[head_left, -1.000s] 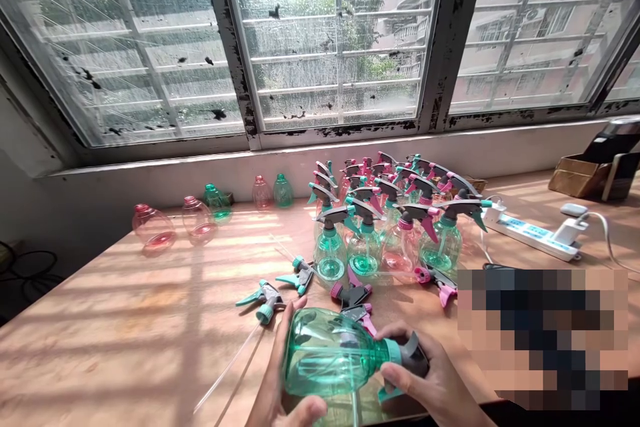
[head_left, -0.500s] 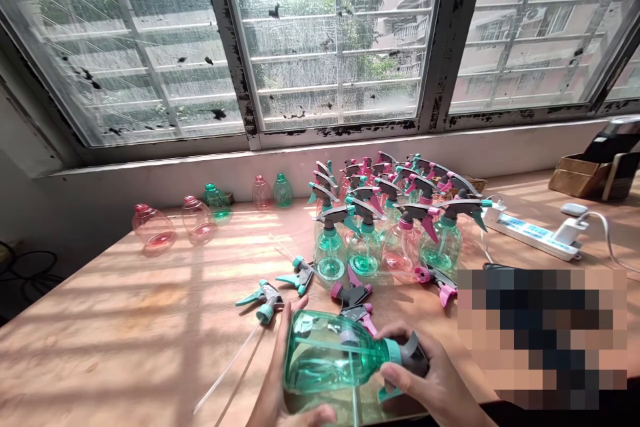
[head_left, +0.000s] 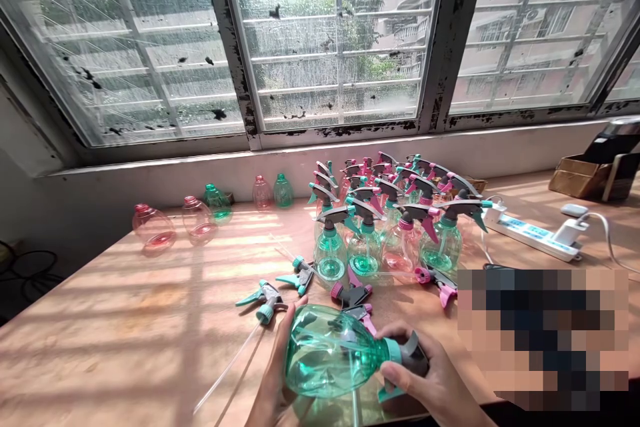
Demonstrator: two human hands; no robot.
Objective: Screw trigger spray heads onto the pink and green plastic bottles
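Observation:
A clear green spray bottle lies sideways between my two hands, its neck to the right. My left hand is wrapped round the bottle's base end, with some fingers hidden behind it. My right hand grips the grey and teal trigger sprayer at the neck, thumb against the collar. Inside the bottle the dip tube shows faintly. Just beyond my left hand is a loose teal trigger sprayer with a long tube, and another teal sprayer. Loose pink sprayers lie behind the bottle.
Several assembled spray bottles stand grouped at the back centre. Bottles without sprayers, such as a pink one, line the back left. To the right are a loose pink sprayer, a white power strip and a pixelated patch.
The bottle has turned about its long axis, and its broad side now faces me. My left thumb has moved out of sight below it. My right hand stays at the neck.

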